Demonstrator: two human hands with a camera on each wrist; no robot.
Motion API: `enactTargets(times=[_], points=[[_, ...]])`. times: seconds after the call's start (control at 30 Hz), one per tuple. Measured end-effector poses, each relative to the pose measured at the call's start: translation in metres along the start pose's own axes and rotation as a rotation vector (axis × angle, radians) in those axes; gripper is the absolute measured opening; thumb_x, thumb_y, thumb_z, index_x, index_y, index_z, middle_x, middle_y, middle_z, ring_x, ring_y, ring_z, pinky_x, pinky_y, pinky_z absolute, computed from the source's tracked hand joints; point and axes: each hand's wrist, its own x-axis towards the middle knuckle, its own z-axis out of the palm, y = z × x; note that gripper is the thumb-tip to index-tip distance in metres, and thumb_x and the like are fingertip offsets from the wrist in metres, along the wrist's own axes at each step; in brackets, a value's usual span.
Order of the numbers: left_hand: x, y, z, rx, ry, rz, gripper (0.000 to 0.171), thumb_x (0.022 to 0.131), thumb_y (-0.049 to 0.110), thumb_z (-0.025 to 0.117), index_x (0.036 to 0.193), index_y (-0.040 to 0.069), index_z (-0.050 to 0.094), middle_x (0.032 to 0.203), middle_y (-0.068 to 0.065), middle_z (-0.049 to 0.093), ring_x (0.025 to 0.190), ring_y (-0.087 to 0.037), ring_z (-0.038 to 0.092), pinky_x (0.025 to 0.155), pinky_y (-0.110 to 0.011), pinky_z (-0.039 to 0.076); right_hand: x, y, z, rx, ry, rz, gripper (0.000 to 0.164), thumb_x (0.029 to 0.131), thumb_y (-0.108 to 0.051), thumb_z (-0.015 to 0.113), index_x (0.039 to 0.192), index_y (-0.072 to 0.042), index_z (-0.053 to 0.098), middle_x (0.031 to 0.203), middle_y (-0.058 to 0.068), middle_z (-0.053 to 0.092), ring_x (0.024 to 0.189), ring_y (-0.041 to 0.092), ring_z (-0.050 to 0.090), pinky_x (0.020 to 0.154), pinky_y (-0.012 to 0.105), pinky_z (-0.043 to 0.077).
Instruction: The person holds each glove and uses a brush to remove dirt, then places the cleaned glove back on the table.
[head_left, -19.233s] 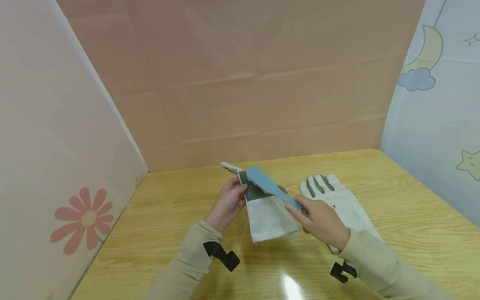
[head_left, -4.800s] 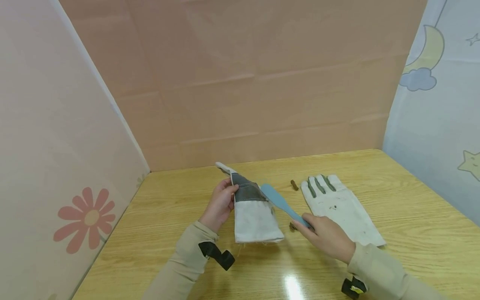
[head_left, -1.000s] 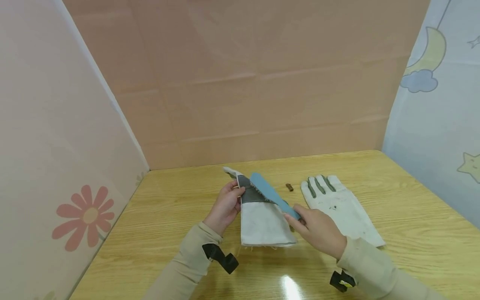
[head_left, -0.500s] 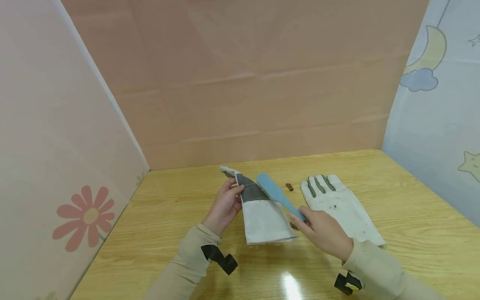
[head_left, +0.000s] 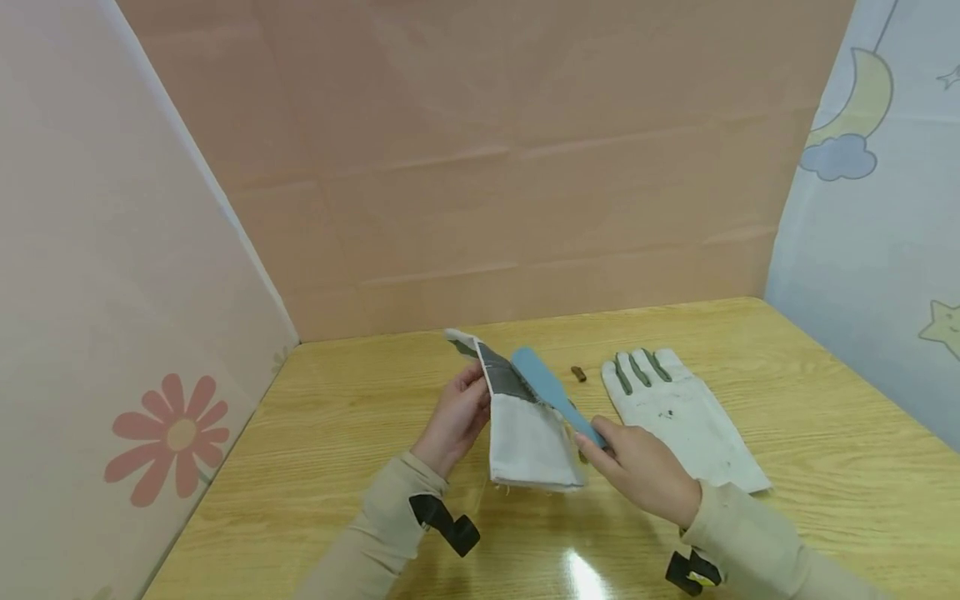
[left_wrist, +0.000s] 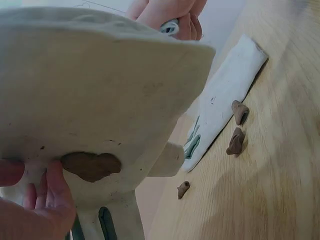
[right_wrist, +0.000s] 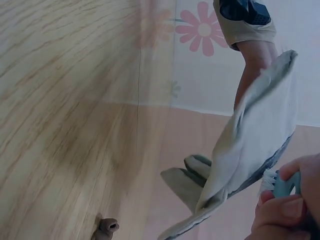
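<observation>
A white work glove (head_left: pixel 534 442) with a dark grey band hangs tilted above the table, its cuff towards me. My left hand (head_left: pixel 455 415) grips its left edge. My right hand (head_left: pixel 647 468) holds a light blue brush (head_left: pixel 542 379) by its handle. The brush head lies along the grey band, bristles towards the glove; whether they press on it is hard to tell. The left wrist view shows a brown, mud-like patch (left_wrist: pixel 92 166) on the glove's other side, beside the left fingers. The right wrist view catches the white bristles (right_wrist: pixel 268 181).
A second white glove (head_left: pixel 701 429) with green between its fingers lies flat at the right, dark specks on it. Brown clumps lie on the wooden table: one (head_left: pixel 578 374) behind the brush, others (left_wrist: pixel 236 141) beside the flat glove. A fabric wall (head_left: pixel 525 208) stands behind.
Brown clumps, not seen 19 s ago, lie on the table. Within the last second my left hand has turned the held glove more edge-on, and the brush has shifted slightly along it.
</observation>
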Motion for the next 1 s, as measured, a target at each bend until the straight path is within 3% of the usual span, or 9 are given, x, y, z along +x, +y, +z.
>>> enactTargets(times=[0.13, 0.27, 0.5, 0.6, 0.67, 0.73, 0.8, 0.9, 1.0], points=[[0.002, -0.001, 0.001, 0.053, 0.018, -0.043, 0.043, 0.1, 0.019, 0.042, 0.136, -0.005, 0.04, 0.094, 0.005, 0.059, 0.081, -0.001, 0.057, 0.072, -0.017, 0.047, 0.0, -0.001, 0.001, 0.0, 0.001, -0.019, 0.03, 0.099, -0.028, 0.045, 0.073, -0.014, 0.044, 0.052, -0.01, 0.03, 0.044, -0.001, 0.02, 0.044, 0.017, 0.025], [0.005, -0.003, 0.0, 0.076, 0.001, -0.074, 0.037, 0.099, 0.02, 0.045, 0.125, -0.007, 0.049, 0.083, 0.008, 0.06, 0.077, -0.002, 0.056, 0.075, -0.02, 0.046, 0.0, -0.002, 0.001, -0.004, 0.012, -0.044, 0.028, 0.099, -0.026, 0.046, 0.073, -0.015, 0.044, 0.053, -0.011, 0.028, 0.044, -0.002, 0.018, 0.043, 0.016, 0.024], [0.006, -0.008, 0.001, 0.036, -0.057, -0.145, 0.014, 0.098, 0.026, 0.049, 0.104, 0.014, 0.053, 0.098, 0.004, 0.054, 0.091, -0.013, 0.052, 0.086, -0.029, 0.041, 0.0, -0.004, 0.001, 0.023, 0.004, -0.06, 0.026, 0.098, -0.025, 0.047, 0.075, -0.014, 0.045, 0.053, -0.012, 0.028, 0.043, -0.003, 0.019, 0.041, 0.016, 0.024], [0.004, -0.009, 0.0, 0.007, -0.101, -0.196, 0.032, 0.097, 0.033, 0.047, 0.12, 0.011, 0.046, 0.125, -0.01, 0.045, 0.116, -0.033, 0.046, 0.1, -0.041, 0.04, -0.001, -0.005, 0.0, 0.039, -0.003, -0.067, 0.025, 0.099, -0.025, 0.046, 0.076, -0.014, 0.045, 0.053, -0.012, 0.028, 0.043, -0.003, 0.019, 0.04, 0.016, 0.024], [0.003, -0.01, 0.0, -0.027, -0.129, -0.241, 0.052, 0.096, 0.037, 0.047, 0.137, 0.008, 0.031, 0.142, -0.022, 0.027, 0.13, -0.048, 0.03, 0.108, -0.052, 0.032, -0.001, -0.005, 0.0, 0.053, -0.011, -0.075, 0.026, 0.099, -0.024, 0.045, 0.076, -0.013, 0.046, 0.053, -0.012, 0.028, 0.043, -0.003, 0.019, 0.04, 0.016, 0.024], [0.002, -0.012, -0.001, -0.059, -0.162, -0.276, 0.074, 0.094, 0.043, 0.049, 0.147, 0.007, 0.012, 0.149, -0.03, 0.006, 0.135, -0.057, 0.011, 0.109, -0.059, 0.023, -0.001, -0.006, -0.001, 0.077, -0.027, -0.084, 0.026, 0.1, -0.025, 0.044, 0.077, -0.013, 0.046, 0.054, -0.011, 0.028, 0.044, -0.003, 0.019, 0.041, 0.017, 0.025], [0.003, -0.014, -0.001, -0.088, -0.185, -0.296, 0.087, 0.09, 0.049, 0.053, 0.149, 0.01, 0.004, 0.15, -0.033, -0.003, 0.134, -0.06, 0.008, 0.108, -0.062, 0.022, -0.002, -0.006, -0.001, 0.103, -0.043, -0.09, 0.026, 0.1, -0.024, 0.043, 0.077, -0.013, 0.046, 0.055, -0.011, 0.029, 0.044, -0.003, 0.019, 0.041, 0.017, 0.026], [0.005, -0.017, -0.001, -0.114, -0.254, -0.289, 0.089, 0.086, 0.055, 0.055, 0.149, 0.017, 0.006, 0.15, -0.034, 0.002, 0.134, -0.059, 0.013, 0.107, -0.063, 0.023, -0.002, -0.007, -0.001, 0.135, -0.058, -0.098, 0.026, 0.1, -0.024, 0.042, 0.078, -0.012, 0.046, 0.055, -0.011, 0.029, 0.044, -0.003, 0.019, 0.041, 0.017, 0.026], [0.006, -0.019, -0.001, -0.14, -0.306, -0.276, 0.082, 0.083, 0.06, 0.055, 0.144, 0.022, 0.016, 0.145, -0.028, 0.021, 0.133, -0.051, 0.027, 0.109, -0.06, 0.024, -0.003, -0.008, -0.001, 0.164, -0.071, -0.099, 0.026, 0.101, -0.024, 0.041, 0.078, -0.011, 0.047, 0.055, -0.011, 0.028, 0.043, -0.003, 0.019, 0.041, 0.017, 0.026]])
